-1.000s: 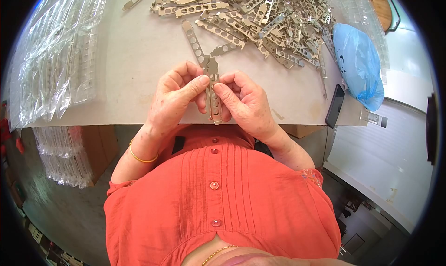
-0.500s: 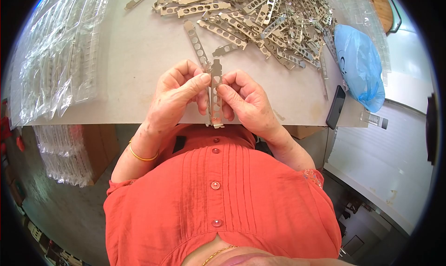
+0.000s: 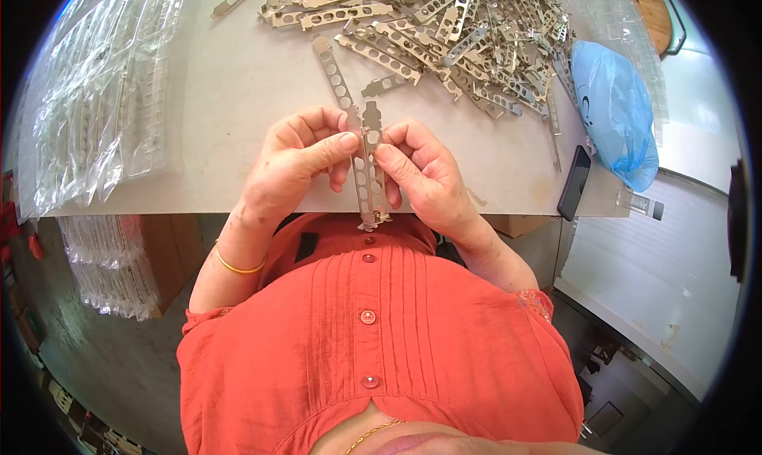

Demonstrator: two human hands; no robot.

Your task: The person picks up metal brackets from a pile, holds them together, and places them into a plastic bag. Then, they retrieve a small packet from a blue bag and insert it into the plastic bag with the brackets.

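Two slotted metal brackets are held upright, side by side, over the table's front edge. My left hand [image 3: 295, 160] pinches the left bracket [image 3: 362, 187] between thumb and fingers. My right hand [image 3: 425, 177] has its thumb and fingers closed on the right bracket [image 3: 371, 120], whose notched top stands higher. The two brackets overlap, and their bent lower ends meet close to the red shirt. Just beyond my left fingers, a loose bracket [image 3: 333, 74] with round holes lies on the table, and a short one [image 3: 385, 85] lies to its right.
A large heap of metal brackets [image 3: 468, 42] covers the back of the table [image 3: 230, 121]. Clear plastic packs [image 3: 103, 98] lie at left, with more packs [image 3: 107, 256] below the edge. A blue plastic bag [image 3: 613, 109] and a phone [image 3: 574, 183] are at right.
The left bracket has shifted down and now shows more fully beside the right one, its lower end overlapping it. My left hand has moved slightly; my right hand stays nearly in place.
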